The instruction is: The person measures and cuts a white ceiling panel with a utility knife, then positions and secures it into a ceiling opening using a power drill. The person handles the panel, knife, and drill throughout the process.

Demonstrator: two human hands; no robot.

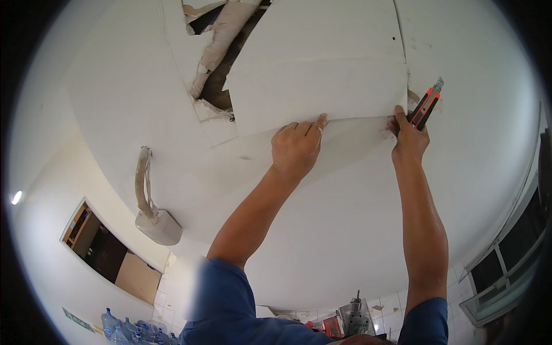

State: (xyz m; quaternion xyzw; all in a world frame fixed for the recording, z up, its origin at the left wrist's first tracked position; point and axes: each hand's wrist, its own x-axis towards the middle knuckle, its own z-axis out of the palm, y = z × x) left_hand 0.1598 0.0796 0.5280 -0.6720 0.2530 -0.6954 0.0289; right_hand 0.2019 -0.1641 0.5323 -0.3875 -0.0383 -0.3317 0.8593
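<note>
A white ceiling panel (322, 86) spans the upper middle, with a lower edge that casts a shadow on the ceiling beside it. At that edge is my left hand (295, 148), its fingers curled and one digit stretched along the panel; the other fingertips are hidden. My right hand (410, 137) is at the panel's right corner, thumb pressed on its face. In the same hand I hold a red and black utility knife (425, 108), blade out and pointing up to the right. A ragged hole (221, 80) opens left of the panel, with torn board hanging around it.
A white fixture (159, 227) on a curved conduit hangs at left, beyond my left arm. Below stand several blue water bottles (123, 328) and a power tool (357, 319). A wall opening (109, 247) is at left, a window (509, 267) at right.
</note>
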